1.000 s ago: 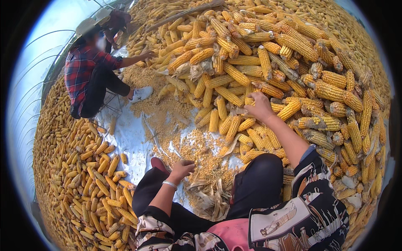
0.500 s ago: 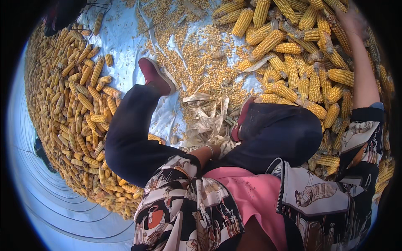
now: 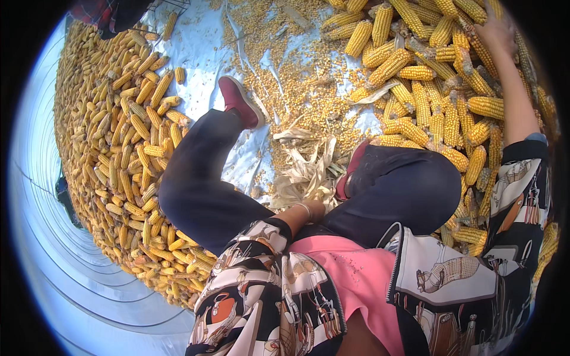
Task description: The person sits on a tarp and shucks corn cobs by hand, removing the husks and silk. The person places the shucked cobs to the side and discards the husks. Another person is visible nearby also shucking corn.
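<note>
My right hand [image 3: 497, 34] is stretched out to the far right, on the heap of yellow corn cobs [image 3: 436, 83]. Its fingers close around a corn cob [image 3: 494, 8] near the dark rim, though part of the grip is hard to see. My left hand [image 3: 313, 209] is low between my thighs, beside the dry corn husks [image 3: 312, 169]. Its back and a band at the wrist show, while the fingers are hidden.
To the left spreads a broad pile of corn cobs [image 3: 127, 160]. Loose kernels [image 3: 297, 89] lie over a pale blue sheet [image 3: 205, 53] ahead of my red shoes [image 3: 237, 102]. Part of another person's plaid clothing [image 3: 110, 15] shows at the upper left, beside a wire frame.
The view has shifted slightly, so the left pile and my legs appear farther right. My right hand stays at the cob heap; more of my left hand shows between my thighs.
</note>
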`<state>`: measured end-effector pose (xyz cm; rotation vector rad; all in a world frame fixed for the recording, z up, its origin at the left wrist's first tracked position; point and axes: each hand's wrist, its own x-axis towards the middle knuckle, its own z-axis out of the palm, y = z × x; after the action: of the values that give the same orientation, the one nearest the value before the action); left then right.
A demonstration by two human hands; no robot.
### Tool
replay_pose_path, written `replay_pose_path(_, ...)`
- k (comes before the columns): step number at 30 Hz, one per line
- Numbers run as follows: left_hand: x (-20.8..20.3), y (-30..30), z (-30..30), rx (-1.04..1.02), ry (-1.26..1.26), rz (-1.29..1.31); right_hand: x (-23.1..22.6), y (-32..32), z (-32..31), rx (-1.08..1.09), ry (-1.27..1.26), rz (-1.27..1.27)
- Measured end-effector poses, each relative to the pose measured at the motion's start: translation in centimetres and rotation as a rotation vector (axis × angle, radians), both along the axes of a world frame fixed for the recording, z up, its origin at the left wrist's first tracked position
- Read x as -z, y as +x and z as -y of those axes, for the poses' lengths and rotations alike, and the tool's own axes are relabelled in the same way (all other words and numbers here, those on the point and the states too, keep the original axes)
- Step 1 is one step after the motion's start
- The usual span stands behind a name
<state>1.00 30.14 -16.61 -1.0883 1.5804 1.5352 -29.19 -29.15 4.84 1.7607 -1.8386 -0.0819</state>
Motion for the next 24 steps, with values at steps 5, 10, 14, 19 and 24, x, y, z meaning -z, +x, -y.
replay_pose_path(5,-0.9,-0.6,0.1,0.084,-0.074,-0.062,-1.9,2.2,-1.6,0.132,0.174,0.096)
replay_pose_path(10,1.7,0.2,-2.2,0.011,-0.121,0.018,-5.8,4.4,-4.2,0.184,0.279,0.287)
replay_pose_path(14,4.8,0.6,-3.7,-0.026,-0.051,0.046,-7.7,5.1,-4.9,0.201,0.311,0.348)
replay_pose_path(19,4.7,0.7,-3.4,0.234,-0.023,-0.012,-7.2,4.3,-4.9,0.153,0.325,0.346)
replay_pose_path(24,4.3,0.7,-2.4,0.072,0.038,-0.184,-4.2,3.3,-3.7,0.125,0.190,0.246)
